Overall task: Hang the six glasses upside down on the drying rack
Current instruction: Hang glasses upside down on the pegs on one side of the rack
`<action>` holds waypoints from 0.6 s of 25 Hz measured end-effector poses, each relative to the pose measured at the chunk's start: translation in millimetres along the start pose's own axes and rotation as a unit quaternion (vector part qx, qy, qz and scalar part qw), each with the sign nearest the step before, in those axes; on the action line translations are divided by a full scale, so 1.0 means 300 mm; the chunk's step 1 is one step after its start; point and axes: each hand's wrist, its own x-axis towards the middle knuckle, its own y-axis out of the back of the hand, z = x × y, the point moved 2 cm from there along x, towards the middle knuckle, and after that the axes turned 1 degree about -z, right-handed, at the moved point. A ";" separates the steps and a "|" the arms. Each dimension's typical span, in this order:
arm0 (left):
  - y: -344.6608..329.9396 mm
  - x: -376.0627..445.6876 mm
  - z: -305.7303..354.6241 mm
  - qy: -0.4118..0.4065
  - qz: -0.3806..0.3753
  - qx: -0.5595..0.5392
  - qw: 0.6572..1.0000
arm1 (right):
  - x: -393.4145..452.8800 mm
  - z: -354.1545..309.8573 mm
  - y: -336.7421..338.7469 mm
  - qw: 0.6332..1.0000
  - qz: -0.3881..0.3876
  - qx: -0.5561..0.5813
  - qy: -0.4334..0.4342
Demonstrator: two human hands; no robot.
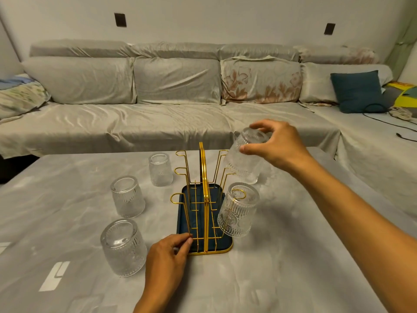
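Gold wire drying rack (204, 199) with tall centre handle loop, seated in a dark blue rectangular drip tray with gold rim (225, 249), placed mid-table on a grey cloth-covered table (293, 256).

Right hand (279, 145): fingers clasped round the base of a clear embossed glass tumbler (244, 159), held upside down and tilted, raised over the far right prongs of the rack. Mouth of this tumbler just beside the upper right prong; contact not discernible.

Left hand (168, 256): fingertips (188, 241) pinched on the near left corner of the rack, at the wire base.

Second clear ribbed tumbler with a medallion pattern (237, 211): hung upside down and tilted outward on the near right prong, the prong's loop visible through the glass base.

Three clear ribbed tumblers on the table to the left of the rack, all apart from it:
- near tumbler (123, 247), inverted, just beside the left hand;
- middle tumbler (127, 196), inverted;
- far tumbler (160, 169), orientation not certain.

Left-side prongs of the rack: bare (three loops visible).

Labels and writing: no legible brand or text on glasses, rack or tray. White angular mark (55, 276) on the cloth at near left, not readable as lettering.

Background: long sofa under a pale grey cover (158, 123), with a dark teal square cushion (357, 91) at the right.
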 end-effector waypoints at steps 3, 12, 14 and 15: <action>-0.003 -0.002 0.007 -0.004 0.011 0.005 1.000 | 0.003 0.002 -0.064 0.999 -0.024 -0.029 -0.008; -0.001 0.003 0.015 -0.005 0.013 0.031 0.999 | 0.027 0.033 -0.202 0.988 -0.096 -0.112 -0.035; 0.003 0.005 0.016 -0.003 0.008 0.038 0.999 | 0.037 0.035 -0.225 0.983 -0.119 -0.128 -0.050; 0.004 0.006 0.016 0.000 0.005 0.039 0.999 | 0.039 0.035 -0.235 0.981 -0.128 -0.134 -0.055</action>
